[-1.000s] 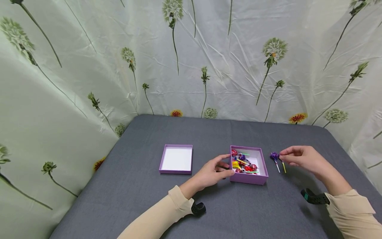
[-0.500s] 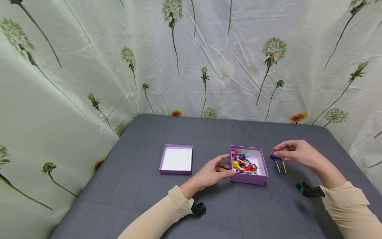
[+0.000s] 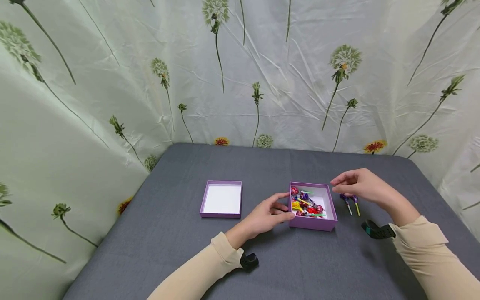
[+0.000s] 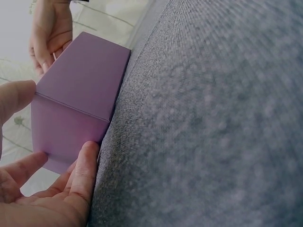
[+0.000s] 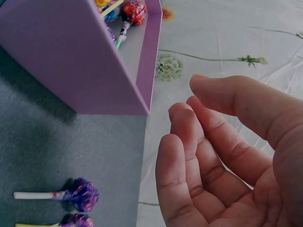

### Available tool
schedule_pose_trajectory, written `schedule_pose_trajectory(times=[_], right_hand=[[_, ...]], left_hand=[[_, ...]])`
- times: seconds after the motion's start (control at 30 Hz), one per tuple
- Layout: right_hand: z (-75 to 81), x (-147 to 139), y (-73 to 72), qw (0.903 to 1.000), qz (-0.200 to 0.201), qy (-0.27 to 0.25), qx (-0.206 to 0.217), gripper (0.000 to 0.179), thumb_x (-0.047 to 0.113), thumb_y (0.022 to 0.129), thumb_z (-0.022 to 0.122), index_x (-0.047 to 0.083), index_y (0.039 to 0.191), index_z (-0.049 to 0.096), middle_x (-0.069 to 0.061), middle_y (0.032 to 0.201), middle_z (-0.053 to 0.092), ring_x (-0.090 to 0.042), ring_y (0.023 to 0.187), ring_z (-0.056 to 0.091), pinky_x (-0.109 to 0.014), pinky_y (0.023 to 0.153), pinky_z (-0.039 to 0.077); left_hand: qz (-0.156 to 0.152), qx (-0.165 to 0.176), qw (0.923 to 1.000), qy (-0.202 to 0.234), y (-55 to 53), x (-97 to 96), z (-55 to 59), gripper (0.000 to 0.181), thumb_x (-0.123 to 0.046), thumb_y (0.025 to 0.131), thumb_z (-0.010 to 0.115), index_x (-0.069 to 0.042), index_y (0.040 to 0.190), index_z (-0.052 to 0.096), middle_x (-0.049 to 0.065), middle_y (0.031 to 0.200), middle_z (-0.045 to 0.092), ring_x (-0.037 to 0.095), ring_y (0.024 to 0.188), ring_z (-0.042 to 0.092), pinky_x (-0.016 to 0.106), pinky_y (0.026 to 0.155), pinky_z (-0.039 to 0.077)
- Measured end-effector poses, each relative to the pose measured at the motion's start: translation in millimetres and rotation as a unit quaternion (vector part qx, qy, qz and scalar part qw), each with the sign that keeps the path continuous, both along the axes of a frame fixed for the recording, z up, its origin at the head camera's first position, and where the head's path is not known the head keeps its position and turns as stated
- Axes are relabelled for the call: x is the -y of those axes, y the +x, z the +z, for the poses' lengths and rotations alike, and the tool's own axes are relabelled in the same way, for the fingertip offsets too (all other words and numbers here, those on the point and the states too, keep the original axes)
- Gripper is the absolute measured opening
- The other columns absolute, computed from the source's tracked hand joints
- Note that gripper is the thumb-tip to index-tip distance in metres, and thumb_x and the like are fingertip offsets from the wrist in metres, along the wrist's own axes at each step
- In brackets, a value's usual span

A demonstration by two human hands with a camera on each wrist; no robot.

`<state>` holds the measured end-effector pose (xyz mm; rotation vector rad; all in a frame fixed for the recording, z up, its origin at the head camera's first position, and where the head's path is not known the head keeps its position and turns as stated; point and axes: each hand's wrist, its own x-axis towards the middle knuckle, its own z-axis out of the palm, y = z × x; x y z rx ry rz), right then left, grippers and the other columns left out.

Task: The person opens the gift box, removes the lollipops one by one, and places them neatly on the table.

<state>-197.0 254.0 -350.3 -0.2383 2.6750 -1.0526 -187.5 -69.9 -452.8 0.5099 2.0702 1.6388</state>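
The fingertips and thumb of my left hand (image 3: 267, 215) rest against the left side of a purple box (image 3: 313, 224); in the left wrist view its fingers (image 4: 85, 165) lie fairly straight along the box wall. Inside the box, several wrapped lollipops (image 3: 307, 204) in red, yellow and purple lie heaped toward the left. My right hand (image 3: 361, 187) hovers just right of the box, fingers loosely bent, nothing between thumb and fingers in the right wrist view. Under it on the table lie two purple-wrapped lollipops, one with a white stick (image 5: 35, 195), one with a yellow stick (image 3: 357, 208).
A shallow purple box lid (image 3: 224, 199) with a white inside lies to the left of the box. Both stand on a grey cloth-covered table (image 3: 262, 166). Behind it hangs a pale curtain (image 3: 285, 83) printed with flowers.
My right hand has moved left and away from me, from the two lollipops toward the box's right rim. Those lollipops stay on the table. The left hand and the box keep their place.
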Motion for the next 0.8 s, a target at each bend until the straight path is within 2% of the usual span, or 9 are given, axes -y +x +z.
schedule_pose_trajectory(times=[0.17,0.33,0.53,0.8], right_hand=[[2.8,9.5,-5.0,0.9999,0.011,0.003,0.003,0.035,0.027,0.101,0.075,0.001,0.125,0.076,-0.009,0.116,0.079,-0.01,0.094,0.068,-0.03,0.081,0.059],[3.0,18.4,-9.2,0.9994,0.033,0.005,0.0,0.033,0.023,0.101,0.075,-0.001,0.123,0.077,-0.011,0.115,0.081,-0.008,0.091,0.065,-0.029,0.079,0.057],[1.4,26.3,-14.6,0.9985,0.052,0.009,0.015,0.031,0.021,0.101,0.075,-0.003,0.121,0.077,-0.012,0.114,0.08,-0.014,0.09,0.063,-0.032,0.077,0.056],[2.1,39.7,-18.0,0.9962,0.082,0.017,0.026,0.025,0.017,0.101,0.076,-0.003,0.115,0.079,-0.013,0.111,0.081,-0.013,0.091,0.068,-0.037,0.081,0.06]], left_hand=[[0.001,0.001,1.0,0.002,-0.8,-0.1,-0.9,0.063,-0.03,0.101,0.078,-0.03,0.158,0.052,0.002,0.127,0.069,0.011,0.105,0.067,0.03,0.085,0.051],[0.0,0.002,1.0,0.003,-1.8,0.2,-0.7,0.062,-0.03,0.101,0.078,-0.031,0.158,0.052,0.002,0.127,0.069,0.011,0.105,0.067,0.03,0.085,0.051],[0.0,0.004,1.0,0.0,-1.6,0.8,-0.7,0.062,-0.031,0.101,0.077,-0.032,0.158,0.052,0.002,0.128,0.069,0.012,0.105,0.067,0.03,0.085,0.051],[-0.002,-0.003,1.0,0.003,-1.2,0.2,-1.2,0.062,-0.031,0.101,0.077,-0.031,0.158,0.052,0.005,0.128,0.07,0.011,0.105,0.068,0.029,0.082,0.051]])
